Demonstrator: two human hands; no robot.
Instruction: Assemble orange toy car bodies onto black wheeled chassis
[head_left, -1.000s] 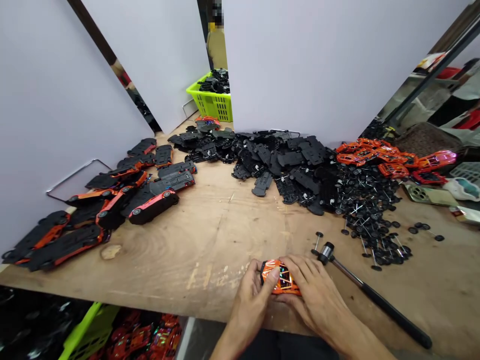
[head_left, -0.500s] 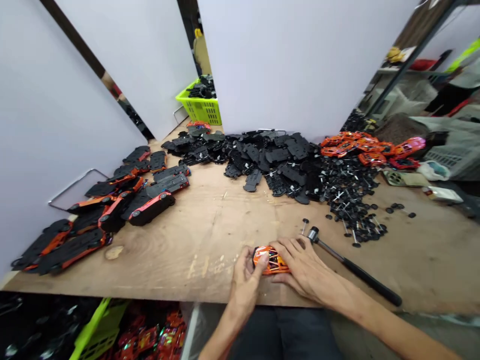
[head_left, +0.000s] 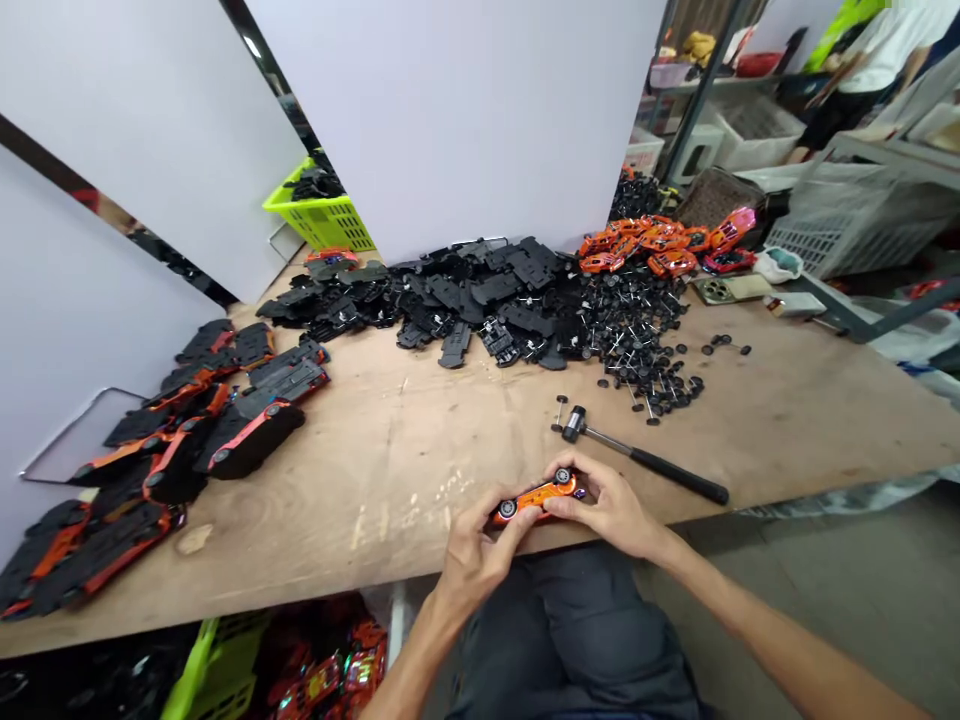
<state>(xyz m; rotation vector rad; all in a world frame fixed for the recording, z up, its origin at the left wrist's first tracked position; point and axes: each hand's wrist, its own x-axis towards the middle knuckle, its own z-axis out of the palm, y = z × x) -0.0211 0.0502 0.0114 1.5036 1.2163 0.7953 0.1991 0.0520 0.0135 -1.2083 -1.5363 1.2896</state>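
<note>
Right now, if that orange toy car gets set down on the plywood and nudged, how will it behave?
The orange toy car would probably roll easily if pushed, since its round wheels stand exposed. It looks small and is likely light. Its glossy shell may slip a little under the fingers.

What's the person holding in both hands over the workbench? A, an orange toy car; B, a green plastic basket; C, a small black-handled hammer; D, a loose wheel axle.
A. The left hand and right hand both close around the orange toy car, held together between them.
</note>
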